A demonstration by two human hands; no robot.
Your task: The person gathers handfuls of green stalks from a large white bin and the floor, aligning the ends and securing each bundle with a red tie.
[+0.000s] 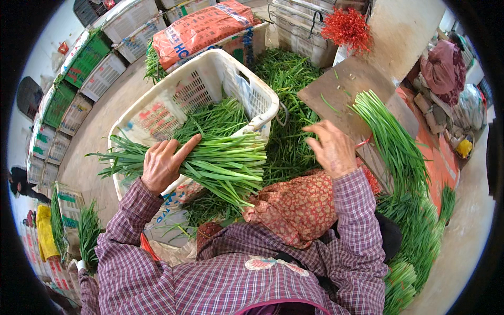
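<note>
My left hand (167, 161) grips a bunch of green garlic chives (232, 157) above the rim of a white plastic crate (252, 94). The pale stem ends point right and the leaf tips hang left. More chives (220, 116) lie inside the crate. Raised over a heap of loose green leaves, my right hand (330, 147) has its fingers apart and holds nothing. To its right, another chive bunch (388, 138) rests with its stems on a brown board (342, 90). A thin red tie shows beside the board's lower edge, near my right wrist.
Loose leaves (289, 78) are heaped behind the crate. A crate with an orange woven sack (201, 31) stands beyond. Red ties (348, 29) stand in a cluster by the wall. Tied chive bunches (413, 232) lie at lower right. At far left is a co-worker's sleeve (88, 289).
</note>
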